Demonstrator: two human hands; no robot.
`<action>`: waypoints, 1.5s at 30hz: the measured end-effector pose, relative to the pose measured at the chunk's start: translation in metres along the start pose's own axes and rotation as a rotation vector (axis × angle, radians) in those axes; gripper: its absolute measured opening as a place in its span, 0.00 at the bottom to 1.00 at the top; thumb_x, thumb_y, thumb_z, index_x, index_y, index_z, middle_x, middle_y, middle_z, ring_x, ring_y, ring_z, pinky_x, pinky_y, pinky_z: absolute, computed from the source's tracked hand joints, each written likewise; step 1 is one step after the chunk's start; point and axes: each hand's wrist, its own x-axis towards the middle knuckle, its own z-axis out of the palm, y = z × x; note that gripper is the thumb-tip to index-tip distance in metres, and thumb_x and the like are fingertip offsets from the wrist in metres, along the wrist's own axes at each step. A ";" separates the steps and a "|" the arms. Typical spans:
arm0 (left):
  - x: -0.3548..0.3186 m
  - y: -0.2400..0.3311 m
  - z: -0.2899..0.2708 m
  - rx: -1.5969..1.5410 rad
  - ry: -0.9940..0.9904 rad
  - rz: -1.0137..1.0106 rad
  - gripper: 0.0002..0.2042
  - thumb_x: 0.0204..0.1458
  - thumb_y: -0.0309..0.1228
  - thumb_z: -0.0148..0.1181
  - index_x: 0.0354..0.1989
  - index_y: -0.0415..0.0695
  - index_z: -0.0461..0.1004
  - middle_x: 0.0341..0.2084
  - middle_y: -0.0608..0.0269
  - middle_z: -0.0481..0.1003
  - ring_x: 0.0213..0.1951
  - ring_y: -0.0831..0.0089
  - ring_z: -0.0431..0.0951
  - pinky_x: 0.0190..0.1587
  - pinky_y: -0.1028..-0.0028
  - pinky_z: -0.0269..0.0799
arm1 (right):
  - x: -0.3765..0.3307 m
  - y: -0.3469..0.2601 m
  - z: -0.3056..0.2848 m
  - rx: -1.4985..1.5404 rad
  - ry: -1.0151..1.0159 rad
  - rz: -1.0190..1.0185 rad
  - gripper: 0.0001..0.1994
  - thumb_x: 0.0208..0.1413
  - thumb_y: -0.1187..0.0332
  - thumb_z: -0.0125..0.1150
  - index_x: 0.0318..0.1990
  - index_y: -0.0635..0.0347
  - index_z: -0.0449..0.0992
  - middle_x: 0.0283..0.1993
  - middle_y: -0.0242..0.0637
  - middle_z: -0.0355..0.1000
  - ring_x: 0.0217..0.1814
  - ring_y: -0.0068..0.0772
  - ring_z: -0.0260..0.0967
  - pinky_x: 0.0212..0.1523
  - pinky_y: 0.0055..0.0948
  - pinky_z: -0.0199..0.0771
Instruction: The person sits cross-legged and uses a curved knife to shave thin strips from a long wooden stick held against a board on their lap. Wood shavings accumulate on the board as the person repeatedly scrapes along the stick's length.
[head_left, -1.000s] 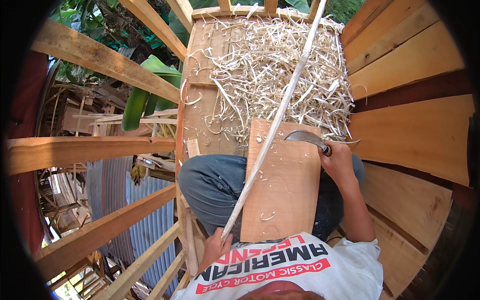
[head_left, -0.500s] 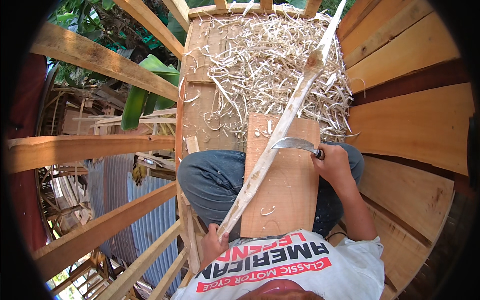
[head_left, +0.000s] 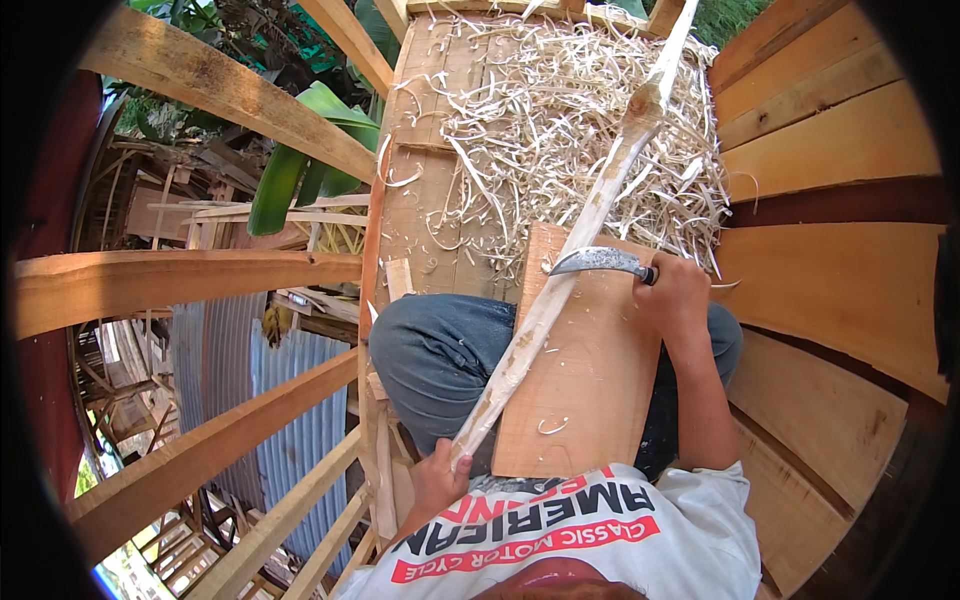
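A long pale wooden pole (head_left: 530, 335) slants from beside my left hip up to the far right, with a brown knot in its upper part. Its lower end is gripped in my left hand (head_left: 441, 477), fingers closed round it. My right hand (head_left: 678, 290) is wrapped round the dark handle of a curved knife (head_left: 603, 259). The blade's tip end lies against the pole's middle, where a small curl of wood shows. Under the pole, a flat wooden board (head_left: 580, 390) rests across my lap between my knees, a loose shaving on it.
A thick heap of wood shavings (head_left: 580, 120) covers the plank floor (head_left: 420, 200) ahead. Wooden slats (head_left: 190, 285) form an open railing on the left, with a banana leaf (head_left: 290, 180) and corrugated sheets (head_left: 300, 390) beyond. A plank wall (head_left: 830, 285) stands close on the right.
The knife and my right hand have moved slightly farther away along the pole. The view has shifted a little, and the board now sits at a slight tilt.
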 end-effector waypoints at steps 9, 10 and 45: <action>-0.002 -0.003 0.008 -0.031 0.007 -0.021 0.20 0.57 0.50 0.49 0.35 0.42 0.65 0.18 0.41 0.72 0.24 0.41 0.75 0.24 0.52 0.68 | 0.025 -0.008 0.014 0.010 0.107 0.013 0.09 0.39 0.65 0.61 0.24 0.61 0.79 0.26 0.49 0.74 0.30 0.49 0.75 0.35 0.42 0.74; -0.002 -0.003 0.008 -0.034 0.011 -0.020 0.20 0.57 0.50 0.49 0.35 0.42 0.65 0.19 0.41 0.72 0.24 0.41 0.74 0.24 0.51 0.68 | 0.033 -0.005 0.013 -0.009 0.086 0.052 0.09 0.39 0.65 0.61 0.24 0.61 0.79 0.26 0.49 0.74 0.31 0.49 0.75 0.35 0.43 0.74; -0.001 0.008 0.012 -0.061 0.087 -0.094 0.22 0.55 0.52 0.51 0.35 0.42 0.64 0.18 0.40 0.72 0.25 0.39 0.75 0.26 0.49 0.68 | 0.103 -0.003 -0.037 0.147 -0.085 0.090 0.14 0.48 0.61 0.62 0.26 0.66 0.75 0.21 0.43 0.72 0.25 0.40 0.73 0.31 0.38 0.73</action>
